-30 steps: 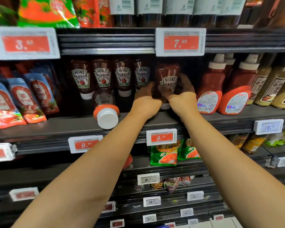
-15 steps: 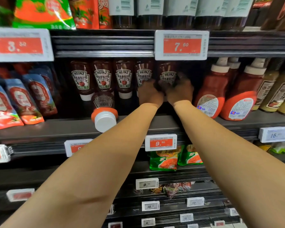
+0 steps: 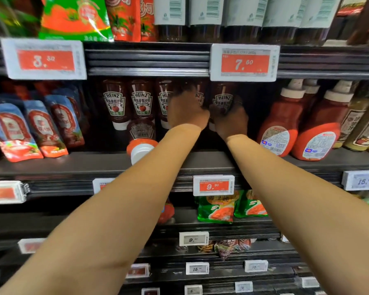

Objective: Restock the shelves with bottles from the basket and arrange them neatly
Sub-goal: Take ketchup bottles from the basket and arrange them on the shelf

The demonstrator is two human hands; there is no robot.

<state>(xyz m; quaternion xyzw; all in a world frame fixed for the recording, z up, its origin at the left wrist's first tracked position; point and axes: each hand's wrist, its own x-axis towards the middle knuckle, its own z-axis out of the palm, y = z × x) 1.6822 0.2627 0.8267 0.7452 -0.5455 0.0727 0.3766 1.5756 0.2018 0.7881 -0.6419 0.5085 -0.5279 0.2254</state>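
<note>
Right hand (image 3: 230, 122): wrapped round the lower part of the rightmost Heinz bottle (image 3: 223, 101), fingers curled on its right side
Left hand (image 3: 186, 112): back towards the camera, over the next bottle (image 3: 199, 96) in the row; grip cannot be told
Bottle row: cap-down, at the back of the middle shelf (image 3: 73, 165)
Fallen bottle (image 3: 141, 143): lying cap-forward near the shelf edge, left of the left forearm, apart from both hands

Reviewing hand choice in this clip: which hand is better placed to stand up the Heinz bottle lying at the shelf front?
Left, probably. The left hand is nearer the lying Heinz bottle; the right hand grips the rightmost upright Heinz bottle, farther away.
</note>
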